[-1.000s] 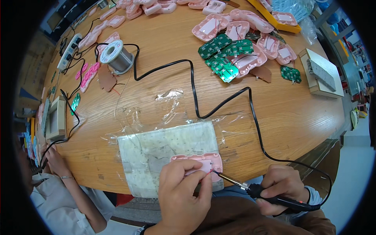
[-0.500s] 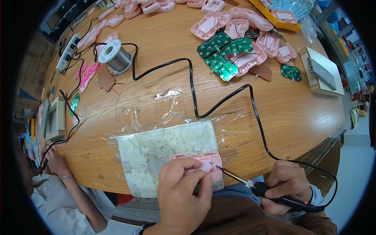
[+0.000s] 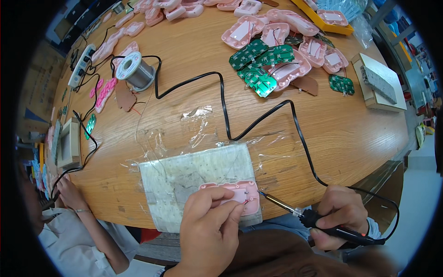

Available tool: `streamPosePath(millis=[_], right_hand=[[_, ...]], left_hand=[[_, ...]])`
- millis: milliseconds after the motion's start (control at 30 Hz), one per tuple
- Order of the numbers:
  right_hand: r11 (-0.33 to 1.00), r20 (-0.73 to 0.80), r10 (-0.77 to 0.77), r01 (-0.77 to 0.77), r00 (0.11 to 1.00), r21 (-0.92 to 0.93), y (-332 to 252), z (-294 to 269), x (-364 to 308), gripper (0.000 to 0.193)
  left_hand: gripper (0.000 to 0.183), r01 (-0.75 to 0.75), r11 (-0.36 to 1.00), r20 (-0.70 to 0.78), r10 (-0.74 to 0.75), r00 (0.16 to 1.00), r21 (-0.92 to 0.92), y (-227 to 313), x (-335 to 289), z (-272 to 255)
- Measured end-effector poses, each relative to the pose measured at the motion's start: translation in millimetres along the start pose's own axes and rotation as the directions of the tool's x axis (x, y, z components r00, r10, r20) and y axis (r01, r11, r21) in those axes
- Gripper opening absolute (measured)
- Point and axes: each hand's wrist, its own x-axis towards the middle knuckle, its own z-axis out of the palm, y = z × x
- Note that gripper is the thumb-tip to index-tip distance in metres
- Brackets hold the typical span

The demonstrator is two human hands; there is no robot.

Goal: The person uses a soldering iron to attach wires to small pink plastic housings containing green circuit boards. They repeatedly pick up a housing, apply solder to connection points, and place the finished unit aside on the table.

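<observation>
Pink plastic casing (image 3: 252, 207) lies on the pale mat (image 3: 173, 184), at the near side of the worktop (image 3: 341, 134). From my remote place, I see the left hand (image 3: 208, 226) with its grip grasping this casing; whether it pinches also the red wire (image 3: 246, 201), I cannot tell. The right hand (image 3: 340, 212) grasps the soldering iron (image 3: 308, 218), whose tip is just beside the casing's right edge. Farther away, green circuit boards (image 3: 251, 54) lie among pink shells (image 3: 291, 21).

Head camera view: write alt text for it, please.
A left hand touches an open pink plastic shell on a pale mat; the right hand holds a soldering iron. Beyond sit a solder spool, green circuit boards and more pink shells.
</observation>
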Motion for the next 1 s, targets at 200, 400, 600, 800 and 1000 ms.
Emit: streamPosePath(millis=[200, 400, 600, 800, 1000], right_hand=[[1.000, -0.016, 0.006, -0.006, 1.000, 0.000, 2, 1, -1, 0.027], [0.999, 0.006, -0.001, 0.001, 1.000, 0.048, 8, 9, -1, 0.025], [0.999, 0.131, -0.026, 0.021, 0.991, 0.038, 7, 3, 8, 0.022], [0.977, -0.252, 0.069, -0.015, 0.965, 0.212, 5, 0, 10, 0.030], [0.972, 0.053, 0.232, -0.234, 0.971, 0.038, 2, 12, 24, 0.037]], left_hand=[[0.006, -0.008, 0.983, 0.078, -0.007, 0.997, 0.185, 4, 9, 4], [0.007, -0.010, 0.976, 0.104, -0.013, 0.994, 0.216, 7, 15, 4], [0.007, 0.017, 0.977, 0.101, -0.040, 0.994, 0.214, 8, 16, 6], [0.007, 0.016, 0.977, 0.100, -0.038, 0.994, 0.215, 7, 17, 5], [0.007, 0.017, 0.987, 0.083, -0.031, 0.996, 0.160, 2, 16, 5]])
